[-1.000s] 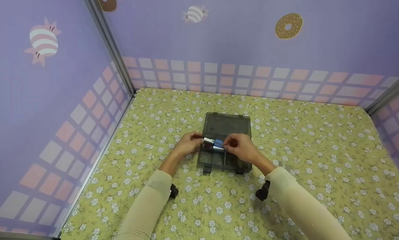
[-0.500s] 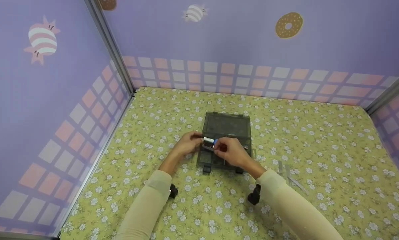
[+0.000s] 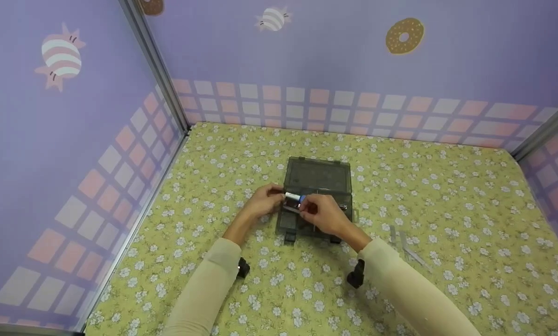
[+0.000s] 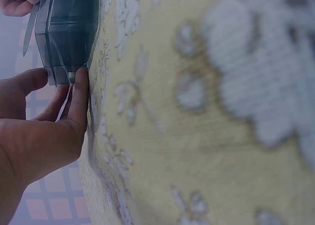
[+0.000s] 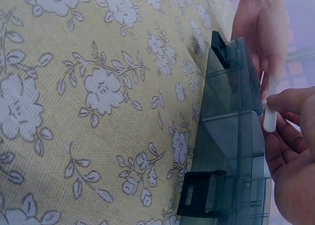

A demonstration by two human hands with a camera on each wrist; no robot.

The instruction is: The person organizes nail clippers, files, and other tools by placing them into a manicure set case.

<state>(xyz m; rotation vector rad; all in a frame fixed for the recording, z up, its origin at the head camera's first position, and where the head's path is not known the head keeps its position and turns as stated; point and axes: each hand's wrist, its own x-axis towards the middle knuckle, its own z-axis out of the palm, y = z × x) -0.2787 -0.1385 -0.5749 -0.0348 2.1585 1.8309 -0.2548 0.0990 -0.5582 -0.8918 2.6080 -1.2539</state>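
1. Head view shows a smoky plastic organizer box (image 3: 317, 186) lying open on the flowered cloth (image 3: 447, 196), lid laid back toward the far wall.
2. Left hand (image 3: 260, 203) rests against the box's left side, fingers straight and relaxed, steadying it.
3. Right hand (image 3: 323, 215) pinches a white-and-blue stick-like item (image 3: 294, 196) over the tray's left compartments.
4. Judging by this, the item is being seated, not yet let go.
5. Tray contents are mostly hidden by the hands; a divider (image 5: 231, 117) shows inside.
6. Thin clear strips (image 3: 402, 242) lie on the cloth to the box's right.
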